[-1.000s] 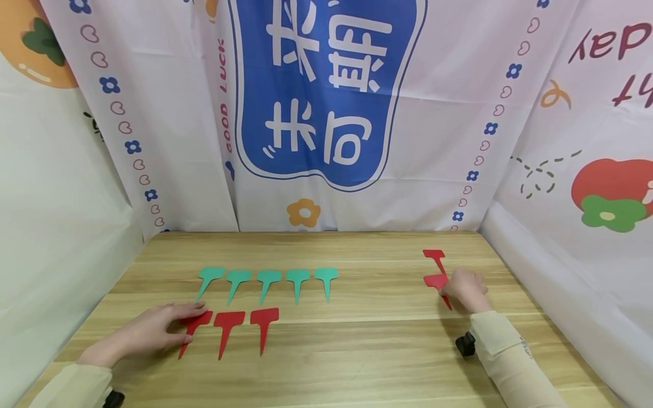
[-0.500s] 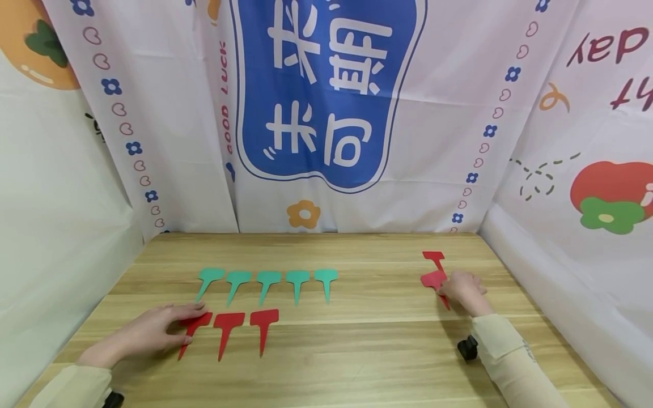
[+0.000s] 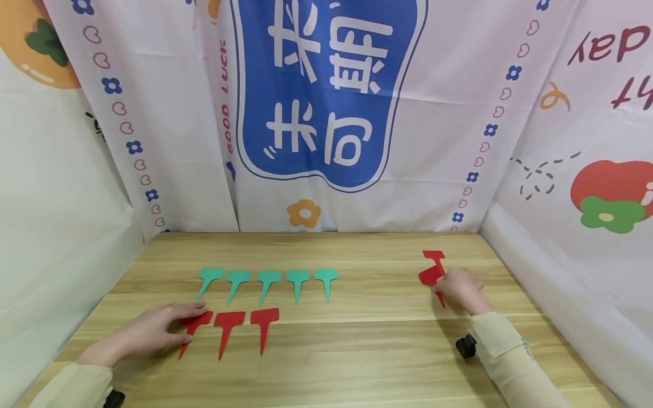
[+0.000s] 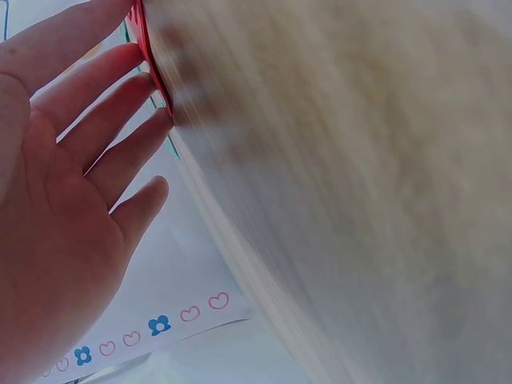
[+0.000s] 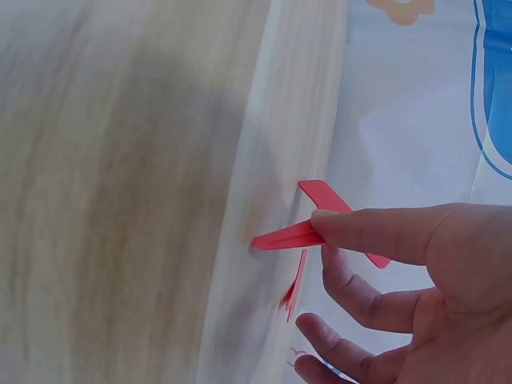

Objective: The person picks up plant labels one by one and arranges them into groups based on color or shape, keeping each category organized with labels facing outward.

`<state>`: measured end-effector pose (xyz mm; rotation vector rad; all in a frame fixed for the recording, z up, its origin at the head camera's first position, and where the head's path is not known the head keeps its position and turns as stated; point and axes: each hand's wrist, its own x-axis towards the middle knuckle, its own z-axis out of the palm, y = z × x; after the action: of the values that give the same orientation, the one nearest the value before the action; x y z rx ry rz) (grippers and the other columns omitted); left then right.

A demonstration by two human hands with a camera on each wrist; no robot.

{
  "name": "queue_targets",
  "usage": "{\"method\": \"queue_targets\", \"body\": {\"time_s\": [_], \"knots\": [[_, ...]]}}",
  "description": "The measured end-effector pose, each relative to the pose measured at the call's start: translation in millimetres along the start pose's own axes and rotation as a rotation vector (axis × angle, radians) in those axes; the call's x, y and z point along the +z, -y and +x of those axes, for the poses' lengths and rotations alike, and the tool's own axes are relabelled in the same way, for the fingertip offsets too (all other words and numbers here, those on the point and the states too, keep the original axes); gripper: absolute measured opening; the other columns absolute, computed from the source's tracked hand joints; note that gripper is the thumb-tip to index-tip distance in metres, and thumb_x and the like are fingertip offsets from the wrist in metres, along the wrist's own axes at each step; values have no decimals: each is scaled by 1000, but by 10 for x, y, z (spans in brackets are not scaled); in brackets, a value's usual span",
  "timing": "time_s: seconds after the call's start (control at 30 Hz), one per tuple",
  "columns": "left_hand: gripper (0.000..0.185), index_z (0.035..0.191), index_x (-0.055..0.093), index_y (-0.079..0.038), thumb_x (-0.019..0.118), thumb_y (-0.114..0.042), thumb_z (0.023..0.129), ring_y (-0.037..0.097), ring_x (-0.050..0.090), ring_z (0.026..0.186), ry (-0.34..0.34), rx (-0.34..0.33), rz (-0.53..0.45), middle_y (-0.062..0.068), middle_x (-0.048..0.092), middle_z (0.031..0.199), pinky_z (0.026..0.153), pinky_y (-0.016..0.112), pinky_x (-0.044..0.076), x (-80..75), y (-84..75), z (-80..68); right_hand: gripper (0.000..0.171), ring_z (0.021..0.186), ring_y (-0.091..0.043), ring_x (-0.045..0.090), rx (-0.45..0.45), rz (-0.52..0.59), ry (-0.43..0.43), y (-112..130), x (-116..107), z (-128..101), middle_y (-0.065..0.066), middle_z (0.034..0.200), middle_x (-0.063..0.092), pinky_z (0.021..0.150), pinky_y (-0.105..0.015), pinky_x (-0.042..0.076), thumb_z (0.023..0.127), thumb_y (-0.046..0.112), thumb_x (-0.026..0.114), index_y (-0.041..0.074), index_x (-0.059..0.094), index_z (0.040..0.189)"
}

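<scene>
Fingertips (image 5: 324,224) of the right hand (image 3: 461,288) pinch a red T-shaped tag (image 3: 431,277), thumb on one face and the other fingers curled beneath it, so that its flat head tips up off the wooden table (image 3: 357,351) while its point stays low near the surface. In the right wrist view the tag (image 5: 292,235) stands edge-on between thumb and fingers, clear of the board at its head end. Just behind it, farther from the person, a second red tag (image 3: 435,256) lies flat on the table, almost touching the held one.

On the other side, the left hand (image 3: 153,331) lies flat and relaxed, fingers straight, with its fingertips (image 4: 148,80) resting on the head of the leftmost red tag (image 3: 194,326) in a near row. It grips nothing; it only presses down lightly. Two more red tags (image 3: 228,326) (image 3: 263,322) lie to the right of that one, heads away from the person, points toward them, evenly spaced and apart.

Beyond this row sits a row of five green tags (image 3: 267,280), laid the same way, side by side without touching.

Both arms wear pale beige sleeves (image 3: 502,345). Printed white cloth (image 3: 326,113) with a large blue panel hangs behind and beside the table.
</scene>
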<state>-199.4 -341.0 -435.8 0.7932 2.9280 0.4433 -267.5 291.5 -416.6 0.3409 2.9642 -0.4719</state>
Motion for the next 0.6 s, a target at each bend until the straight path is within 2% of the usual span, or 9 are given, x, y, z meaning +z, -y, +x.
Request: {"method": "queue_targets", "body": {"time_s": [0.13, 0.4, 0.5, 0.6], "knots": [[57, 131, 59, -20, 68, -47, 81, 37, 52, 123, -6, 0, -8, 7, 54, 139, 100, 57, 36, -5, 0, -3, 36, 104, -53, 47, -18, 15, -18, 10, -1, -5, -17, 85, 60, 91, -78, 25, 83, 29, 68, 9, 55, 56], [57, 131, 59, -20, 69, -46, 81, 38, 51, 124, -9, 6, -19, 8, 53, 139, 101, 59, 33, -10, -2, 1, 20, 108, -55, 44, -29, 54, -41, 17, -7, -9, -21, 99, 62, 92, -78, 22, 78, 26, 73, 9, 69, 69], [57, 131, 59, -20, 69, -46, 81, 37, 51, 124, -13, 9, -13, 7, 54, 139, 101, 58, 34, -9, -3, 0, 19, 107, -52, 45, -28, 92, -50, 8, 15, 3, -16, 94, 64, 93, -78, 19, 78, 25, 74, 8, 70, 70], [57, 131, 59, -20, 69, -46, 81, 37, 51, 124, -14, 9, -11, 7, 54, 139, 101, 58, 34, -7, 0, -1, 21, 104, -48, 49, -32, 130, -59, 3, 41, 14, -11, 82, 64, 94, -81, 15, 79, 24, 74, 8, 67, 67]]}}
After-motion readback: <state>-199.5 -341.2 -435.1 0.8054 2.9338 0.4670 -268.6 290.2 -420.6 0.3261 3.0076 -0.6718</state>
